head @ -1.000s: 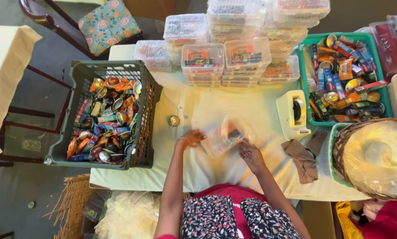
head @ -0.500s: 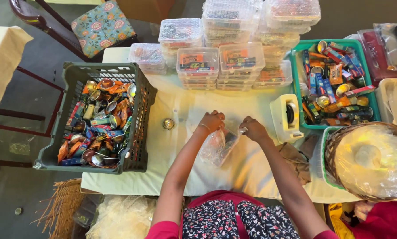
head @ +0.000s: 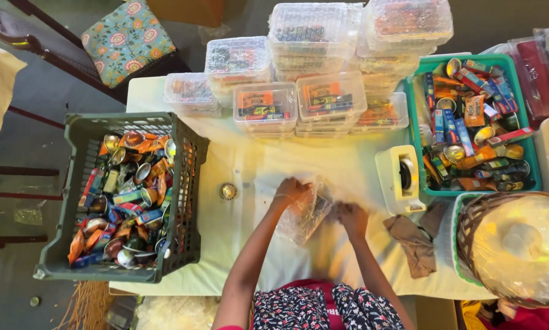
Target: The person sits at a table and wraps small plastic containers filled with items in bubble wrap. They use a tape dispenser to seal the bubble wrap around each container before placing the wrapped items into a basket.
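Note:
Both my hands are on a clear plastic box (head: 308,214) with colourful packets inside, resting on the white tablecloth (head: 244,177) in front of me. My left hand (head: 291,189) grips the box's upper left corner. My right hand (head: 353,219) presses on its right side, fingers curled. A small gold round thing (head: 228,191) lies on the cloth left of my left hand.
A dark green crate (head: 183,201) full of packets and small tins stands at the left. Stacks of filled clear boxes (head: 299,104) line the far edge. At right are a teal bin (head: 470,116) of packets, a white tape dispenser (head: 400,177), a brown cloth (head: 415,241) and a wicker basket (head: 470,229).
My hands and the clear box moved away from me toward the table's middle, then settled; the box now lies lower on the cloth under both hands.

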